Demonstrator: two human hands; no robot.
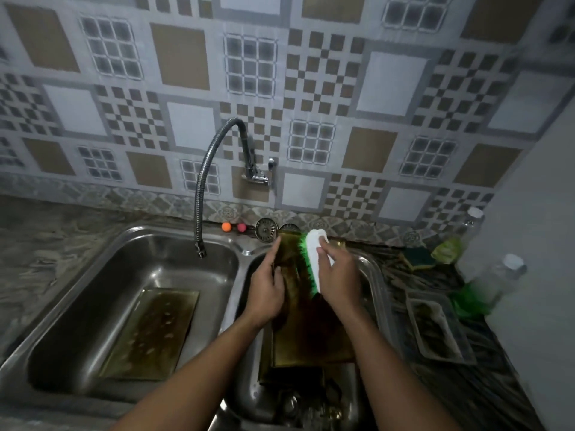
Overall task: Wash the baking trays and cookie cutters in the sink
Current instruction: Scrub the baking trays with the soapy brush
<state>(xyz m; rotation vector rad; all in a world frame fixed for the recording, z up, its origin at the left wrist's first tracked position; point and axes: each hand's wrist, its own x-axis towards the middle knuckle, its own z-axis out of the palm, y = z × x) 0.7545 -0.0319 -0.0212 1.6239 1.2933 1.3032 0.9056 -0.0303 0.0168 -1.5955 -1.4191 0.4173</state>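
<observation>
Gold-toned sheet metal: the baking tray (308, 331) leans in the right basin of the sink (371, 275), at 5 o'clock from the tap (200, 181). It is probably stiff, light and slippery when wet, so hold it by the rim. The left hand (266, 293) clasps the tray's left edge. The right hand (337, 275) grips the green-bristled brush (312, 253).

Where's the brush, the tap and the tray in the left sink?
brush (314, 241), head view, on its white back.
tap (198, 197), head view, on the bendy hose.
left tray (149, 334), head view, on its flat bottom.
</observation>
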